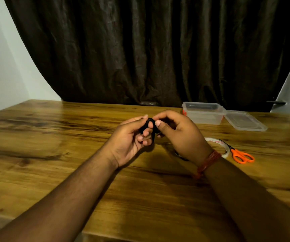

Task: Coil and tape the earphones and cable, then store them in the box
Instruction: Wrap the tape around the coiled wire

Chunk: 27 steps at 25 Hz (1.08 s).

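A dark curtain (pixel 140 49) fills the upper frame above your wooden table (pixel 53 137). At right, the box (pixel 203 113) sits open beside its lid (pixel 245 121), still empty as far as you can tell; tape (pixel 216 142) and scissors (pixel 240 155) wait nearby. At centre, your left hand (pixel 132 138) and right hand (pixel 177 133) pinch the black coil (pixel 149 125) together, untaped

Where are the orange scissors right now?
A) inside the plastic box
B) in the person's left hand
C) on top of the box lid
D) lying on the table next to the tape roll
D: the orange scissors lie flat on the table beside the tape roll, held by neither hand.
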Each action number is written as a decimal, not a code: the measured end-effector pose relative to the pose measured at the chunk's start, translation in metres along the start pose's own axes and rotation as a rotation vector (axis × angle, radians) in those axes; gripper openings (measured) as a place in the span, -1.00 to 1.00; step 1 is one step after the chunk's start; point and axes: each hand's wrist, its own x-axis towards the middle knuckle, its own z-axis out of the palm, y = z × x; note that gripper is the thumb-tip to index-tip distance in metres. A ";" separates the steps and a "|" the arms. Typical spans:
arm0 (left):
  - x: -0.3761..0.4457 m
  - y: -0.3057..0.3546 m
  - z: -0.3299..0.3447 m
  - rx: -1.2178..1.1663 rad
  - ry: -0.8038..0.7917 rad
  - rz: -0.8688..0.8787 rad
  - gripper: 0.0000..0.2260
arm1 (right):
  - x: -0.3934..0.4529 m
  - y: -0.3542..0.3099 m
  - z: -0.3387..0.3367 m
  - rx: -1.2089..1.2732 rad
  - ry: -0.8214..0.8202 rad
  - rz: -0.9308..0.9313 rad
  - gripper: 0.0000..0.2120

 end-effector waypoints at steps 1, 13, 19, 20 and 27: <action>0.000 0.000 0.000 -0.023 0.016 0.006 -0.79 | 0.000 -0.001 0.001 0.002 0.002 0.005 -0.87; 0.000 -0.003 0.005 -0.010 0.039 0.006 -0.72 | 0.000 -0.003 0.009 0.073 0.063 0.016 -0.81; 0.004 -0.008 0.008 0.065 0.153 0.040 -0.75 | 0.001 0.001 0.007 0.096 0.073 0.000 -0.91; 0.005 -0.010 0.008 0.094 0.173 0.054 -0.75 | 0.001 0.001 0.008 0.106 0.073 0.007 -0.91; 0.009 -0.017 0.012 0.133 0.256 0.084 -0.79 | 0.002 0.011 0.010 0.049 0.080 0.024 -0.89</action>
